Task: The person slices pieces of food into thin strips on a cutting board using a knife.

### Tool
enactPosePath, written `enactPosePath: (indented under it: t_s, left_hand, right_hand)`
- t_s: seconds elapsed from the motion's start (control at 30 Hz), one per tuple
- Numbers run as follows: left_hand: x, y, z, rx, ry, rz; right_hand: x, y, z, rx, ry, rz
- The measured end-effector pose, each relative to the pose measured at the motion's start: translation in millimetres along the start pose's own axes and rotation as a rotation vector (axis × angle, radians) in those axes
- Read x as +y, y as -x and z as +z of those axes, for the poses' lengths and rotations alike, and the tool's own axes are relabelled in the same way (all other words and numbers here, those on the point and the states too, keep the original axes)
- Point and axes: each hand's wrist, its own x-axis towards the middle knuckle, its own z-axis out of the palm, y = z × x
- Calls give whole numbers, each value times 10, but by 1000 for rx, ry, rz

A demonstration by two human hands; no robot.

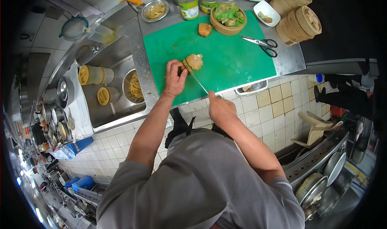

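Note:
On the green cutting board (242,63), my left hand (175,75) has its fingers curled over a brown piece of food (187,63), holding it down. A pale, glossy lump of food (195,62) lies against its far side. My right hand (222,110) is closed around the handle of a knife (199,83), near the board's front edge. The thin blade points up and left, its tip at the brown piece. Farther back on the board are another orange-brown piece (204,29) and a bamboo steamer (228,29) holding green leafy food. Black-handled scissors (264,45) lie at the right.
Behind the board stand two green cans (188,8) and a strainer (155,11) with yellowish strips. A white dish (267,14) and stacked bamboo steamers (298,25) sit at the right. The steel sink (121,59) at the left holds yellow-lidded containers (90,75).

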Motion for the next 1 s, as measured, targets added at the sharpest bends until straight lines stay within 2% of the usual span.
enactPosePath:
  t_s: [0.13, 0.3, 0.5, 0.7, 0.83, 1.0]
  left_hand:
    - [-24, 2, 11, 1, -3, -3]
    - [-4, -21, -9, 30, -56, 43]
    - [-12, -26, -24, -3, 9, -2]
    - [-49, 10, 27, 29, -6, -27]
    - [-1, -13, 4, -2, -16, -15]
    - [66, -18, -8, -9, -24, 18]
  right_hand:
    - [-88, -238, 17, 73, -2, 3]
    - [66, 186, 28, -60, -48, 89]
    - [-95, -391, 60, 29, -49, -1]
    - [126, 189, 163, -110, -58, 104]
    - [32, -313, 218, 9, -98, -3]
    - [-34, -657, 192, 45, -118, 1]
